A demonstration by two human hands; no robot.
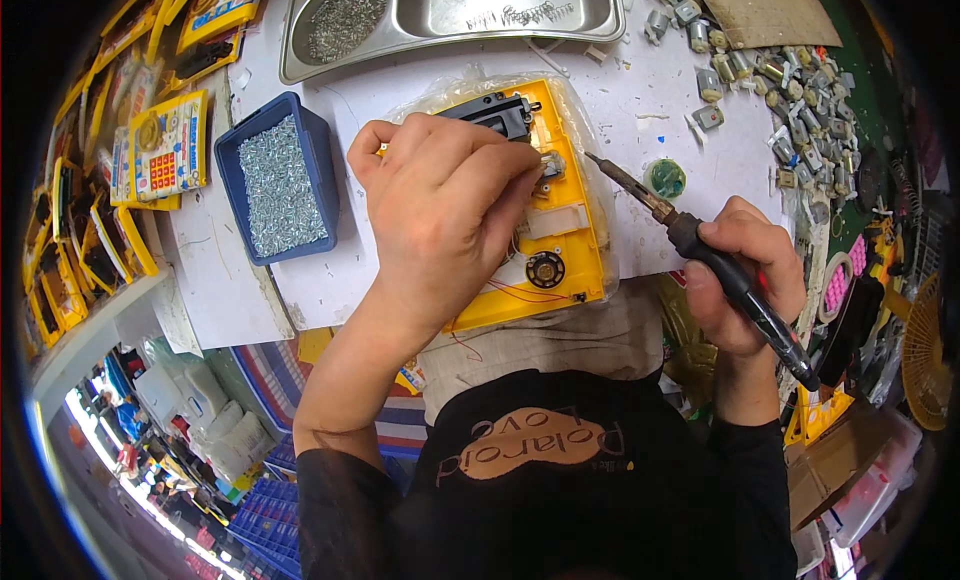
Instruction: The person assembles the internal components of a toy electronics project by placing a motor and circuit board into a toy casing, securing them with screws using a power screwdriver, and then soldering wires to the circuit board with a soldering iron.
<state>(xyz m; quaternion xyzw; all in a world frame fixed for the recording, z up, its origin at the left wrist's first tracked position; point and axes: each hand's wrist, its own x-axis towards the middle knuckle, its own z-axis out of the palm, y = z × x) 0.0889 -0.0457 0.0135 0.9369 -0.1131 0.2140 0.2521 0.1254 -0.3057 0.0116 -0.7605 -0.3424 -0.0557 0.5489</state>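
Note:
A yellow plastic casing (585, 205) lies on clear plastic wrap in front of me. Fitted in it are a black part (497, 110), a small metal motor (551, 166), a round black speaker (545, 269) and thin red wires (525, 294). Over its left side, my left hand (440, 195) bends with fingers pinched beside the motor; whatever lies between the fingertips is hidden. My right hand (750, 270) grips a soldering iron (725, 260) by its black handle. The iron's tip points up and left, a short way right of the casing and apart from it.
To the left stands a blue bin (327, 170) of small screws. At the back is a metal tray (420, 52) with small springs and metal bits. A small green round container (665, 178) sits near the iron. Loose motors (800, 110) pile at right; yellow casings (165, 145) stack at left.

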